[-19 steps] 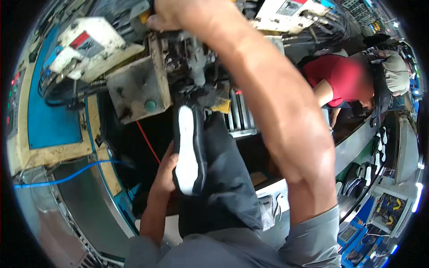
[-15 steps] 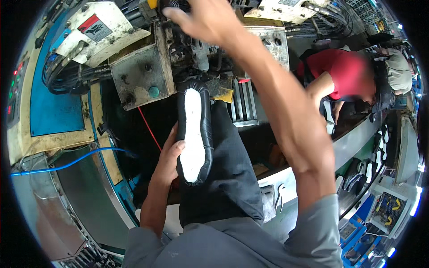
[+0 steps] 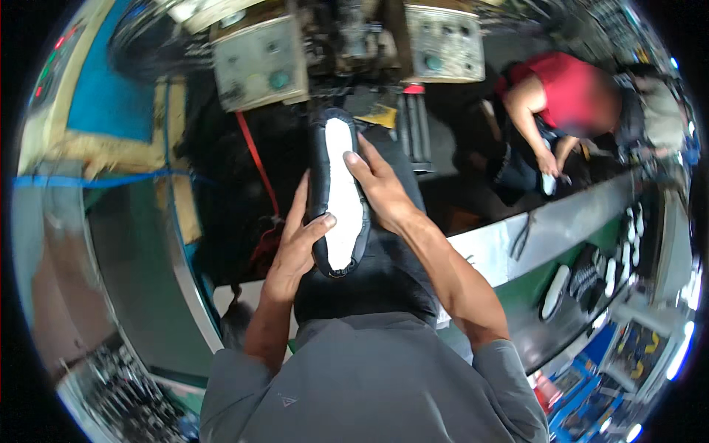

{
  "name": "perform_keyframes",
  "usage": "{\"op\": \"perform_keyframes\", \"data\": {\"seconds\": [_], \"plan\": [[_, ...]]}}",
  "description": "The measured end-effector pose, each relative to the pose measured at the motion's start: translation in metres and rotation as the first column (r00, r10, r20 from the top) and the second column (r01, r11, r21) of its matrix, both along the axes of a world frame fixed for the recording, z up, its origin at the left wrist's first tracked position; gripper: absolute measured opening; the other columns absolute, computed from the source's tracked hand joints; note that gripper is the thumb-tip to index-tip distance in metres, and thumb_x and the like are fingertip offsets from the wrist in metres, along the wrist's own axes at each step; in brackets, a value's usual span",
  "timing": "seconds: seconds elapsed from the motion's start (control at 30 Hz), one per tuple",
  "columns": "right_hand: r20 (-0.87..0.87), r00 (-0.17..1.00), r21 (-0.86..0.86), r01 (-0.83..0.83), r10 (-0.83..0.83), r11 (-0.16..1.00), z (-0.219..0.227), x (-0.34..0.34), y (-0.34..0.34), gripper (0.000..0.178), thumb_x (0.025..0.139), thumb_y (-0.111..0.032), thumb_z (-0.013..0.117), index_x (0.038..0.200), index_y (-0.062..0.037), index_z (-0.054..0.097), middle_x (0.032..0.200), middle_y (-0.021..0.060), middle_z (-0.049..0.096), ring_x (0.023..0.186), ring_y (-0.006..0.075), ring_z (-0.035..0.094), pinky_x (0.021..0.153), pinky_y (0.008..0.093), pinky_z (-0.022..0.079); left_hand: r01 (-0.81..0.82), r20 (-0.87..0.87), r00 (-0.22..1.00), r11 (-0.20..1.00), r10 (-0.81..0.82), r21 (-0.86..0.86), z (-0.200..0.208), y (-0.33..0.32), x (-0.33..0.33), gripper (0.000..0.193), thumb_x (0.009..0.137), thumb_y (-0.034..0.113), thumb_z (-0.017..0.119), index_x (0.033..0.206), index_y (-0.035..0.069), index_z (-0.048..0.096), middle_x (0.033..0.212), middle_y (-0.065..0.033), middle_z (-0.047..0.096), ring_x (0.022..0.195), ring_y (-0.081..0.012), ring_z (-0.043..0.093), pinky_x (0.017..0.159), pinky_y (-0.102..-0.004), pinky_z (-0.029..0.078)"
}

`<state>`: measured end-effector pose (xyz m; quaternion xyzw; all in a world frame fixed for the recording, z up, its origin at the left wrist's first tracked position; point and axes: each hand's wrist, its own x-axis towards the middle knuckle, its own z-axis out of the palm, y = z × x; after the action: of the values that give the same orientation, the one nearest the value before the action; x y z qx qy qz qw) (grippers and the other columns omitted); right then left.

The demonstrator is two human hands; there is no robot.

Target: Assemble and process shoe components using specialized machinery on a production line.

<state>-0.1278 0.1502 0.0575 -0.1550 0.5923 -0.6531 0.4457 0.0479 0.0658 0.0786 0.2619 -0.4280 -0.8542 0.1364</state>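
Note:
A black shoe upper [image 3: 342, 214] with a white sole-shaped insole faces up in front of me, its long axis running away from my body. My left hand [image 3: 297, 242] grips its near left side, thumb lying on the white face. On the right side, farther up, my right hand [image 3: 380, 184] is wrapped around the edge with its thumb on the insole. The fingers beneath the shoe are partly hidden. Below it are my dark trousers [image 3: 399, 273].
Ahead stands a machine with two worn metal boxes, the left box [image 3: 260, 66] bearing a green button. A person in red [image 3: 554, 92] works at the right, holding a shoe. A metal ledge [image 3: 491, 251] borders a green belt carrying several shoes. At left runs a blue hose [image 3: 111, 179].
My right hand has come down from the machine and taken hold of the shoe upper. The view has shifted, and the co-worker's hands now show on a shoe.

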Motion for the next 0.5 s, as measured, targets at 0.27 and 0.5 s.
{"op": "perform_keyframes", "data": {"seconds": [0.27, 0.5], "plan": [[0.247, 0.96, 0.132, -0.169, 0.133, 0.977, -0.015, 0.039, 0.082, 0.065, 0.112, -0.028, 0.069, 0.166, -0.0012, 0.046, 0.164, 0.0232, 0.054, 0.137, 0.0353, 0.068, 0.116, 0.0448, 0.054, -0.498, 0.421, 0.768, 0.863, 0.483, -0.082, -0.06, -0.068, 0.163, 0.09, 0.099, 0.026, 0.073, 0.174, 0.002, 0.028, 0.152, -0.0191, 0.061, 0.137, -0.0306, 0.061, 0.117, -0.0417, 0.049], [0.211, 0.975, 0.165, 0.03, -0.065, 0.986, -0.022, 0.029, 0.145, 0.04, 0.111, -0.02, 0.07, 0.146, 0.0002, 0.067, 0.141, 0.0193, 0.073, 0.116, 0.0311, 0.079, 0.102, 0.043, 0.063, 0.041, 0.378, 0.385, 0.394, 0.842, -0.918, -0.086, -0.306, 0.34, 0.081, 0.09, 0.013, 0.078, 0.163, -0.003, 0.048, 0.14, -0.0249, 0.07, 0.131, -0.0305, 0.065, 0.115, -0.039, 0.049]]}}
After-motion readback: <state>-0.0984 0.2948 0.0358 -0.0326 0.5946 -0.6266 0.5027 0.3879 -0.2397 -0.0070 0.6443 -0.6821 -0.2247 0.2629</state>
